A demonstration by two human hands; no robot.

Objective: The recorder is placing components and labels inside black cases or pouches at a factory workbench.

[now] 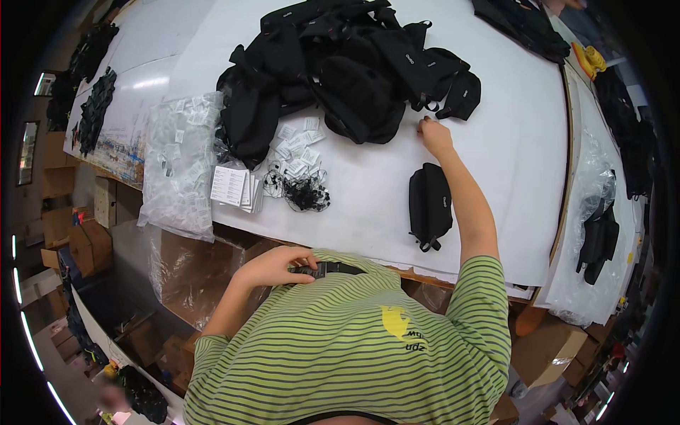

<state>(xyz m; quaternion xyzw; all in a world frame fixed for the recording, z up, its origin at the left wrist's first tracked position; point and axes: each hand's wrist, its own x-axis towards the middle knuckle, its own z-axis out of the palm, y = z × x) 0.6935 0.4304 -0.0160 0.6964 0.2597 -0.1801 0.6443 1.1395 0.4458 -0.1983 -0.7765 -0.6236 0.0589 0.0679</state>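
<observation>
My left hand [296, 265] is at my waist, its fingers and thumb curled about a black strap [343, 268] against the striped shirt. Most of what lies under those fingers is hidden. Out over the white table, my right hand [433, 137] has its fingers drawn together beside the heap of black bags [354, 85]; whatever they may hold is too small to make out. Closest to its fingertips is a small black pouch [462, 95] at the heap's right edge. Nearer me, a single black pouch [430, 205] lies by my right forearm.
Left of centre are a clear plastic bag of white packets [180, 156], loose white packets [297, 147], a stack of printed cards [234, 186] and a tangle of black cords [307, 191]. More black bags [524, 28] lie far right. Cardboard boxes [91, 246] stand beyond the table's left edge.
</observation>
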